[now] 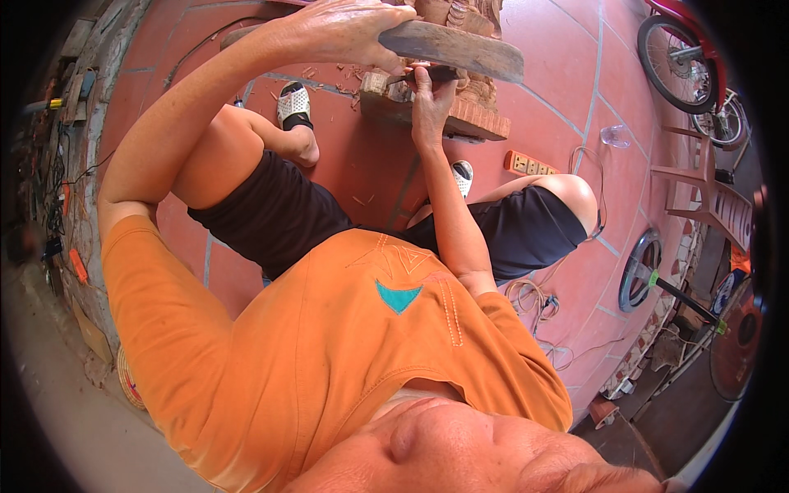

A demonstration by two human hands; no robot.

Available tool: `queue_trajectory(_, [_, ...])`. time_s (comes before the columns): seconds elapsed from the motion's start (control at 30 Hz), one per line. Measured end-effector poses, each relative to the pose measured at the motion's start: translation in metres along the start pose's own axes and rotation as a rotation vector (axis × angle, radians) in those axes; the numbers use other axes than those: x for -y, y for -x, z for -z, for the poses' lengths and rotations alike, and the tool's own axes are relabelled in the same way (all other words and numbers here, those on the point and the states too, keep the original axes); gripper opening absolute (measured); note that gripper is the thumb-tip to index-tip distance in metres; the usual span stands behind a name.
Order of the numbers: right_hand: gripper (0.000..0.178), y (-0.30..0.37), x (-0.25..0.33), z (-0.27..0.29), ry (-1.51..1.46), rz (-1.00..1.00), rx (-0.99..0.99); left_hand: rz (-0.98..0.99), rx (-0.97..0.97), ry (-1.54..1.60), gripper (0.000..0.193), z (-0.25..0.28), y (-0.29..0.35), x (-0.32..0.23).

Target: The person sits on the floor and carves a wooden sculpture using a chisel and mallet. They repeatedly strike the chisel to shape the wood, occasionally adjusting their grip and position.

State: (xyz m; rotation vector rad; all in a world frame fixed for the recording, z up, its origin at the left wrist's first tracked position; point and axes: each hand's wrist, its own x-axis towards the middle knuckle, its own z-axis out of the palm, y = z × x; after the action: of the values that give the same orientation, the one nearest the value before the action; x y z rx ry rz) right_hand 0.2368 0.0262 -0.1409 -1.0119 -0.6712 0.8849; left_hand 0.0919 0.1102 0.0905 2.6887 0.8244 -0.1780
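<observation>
At the top, a carved wooden figure (478, 18) stands on a rough block base (481, 123). My left hand (349, 34) grips a long, flat wooden bar (460, 51), its thumb and fingers on either side. The bar lies across the view in front of the carving. Just below it, my right hand (432, 105) is closed on a small dark tool (440, 74) held close to the carving. The bar and fingers partly hide this tool, and I cannot make out its working end. Reddish wood shavings (311, 72) lie beside the base.
An orange power strip (526, 163) lies right of the base, near a clear plastic cup (615, 136). Cables (534, 297) coil on the red tiles. Farther right are a motorbike wheel (670, 62), a pink chair (727, 215) and a round stand base (639, 271).
</observation>
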Motion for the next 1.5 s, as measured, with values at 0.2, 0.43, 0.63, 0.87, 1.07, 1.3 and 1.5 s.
queue_trajectory(0.2, [0.025,-0.004,-0.01,0.003,0.154,0.103,0.01,-0.03,-0.038,0.015,0.053,0.003,-0.005,-0.012])
queue_trajectory(0.43, [0.033,0.0,0.001,-0.006,0.304,0.221,0.023,-0.026,0.081,-0.043,0.052,-0.011,-0.009,0.001])
queue_trajectory(0.63, [0.032,-0.001,-0.001,-0.003,0.381,0.195,0.034,0.034,-0.03,0.008,0.052,0.001,-0.01,-0.019])
queue_trajectory(0.87, [0.026,-0.001,0.0,-0.004,0.49,0.241,0.019,0.034,-0.017,0.043,0.054,-0.01,-0.011,-0.013])
queue_trajectory(1.07, [0.035,-0.001,-0.003,-0.007,0.378,0.213,0.019,0.003,0.031,-0.035,0.054,-0.007,-0.013,-0.01])
queue_trajectory(1.3, [0.033,-0.003,-0.002,-0.005,0.498,0.138,0.04,-0.001,-0.173,0.162,0.056,0.011,-0.006,-0.031])
queue_trajectory(1.5, [0.035,-0.002,0.002,-0.011,0.402,0.241,0.035,-0.06,0.054,-0.104,0.057,-0.025,-0.014,0.011])
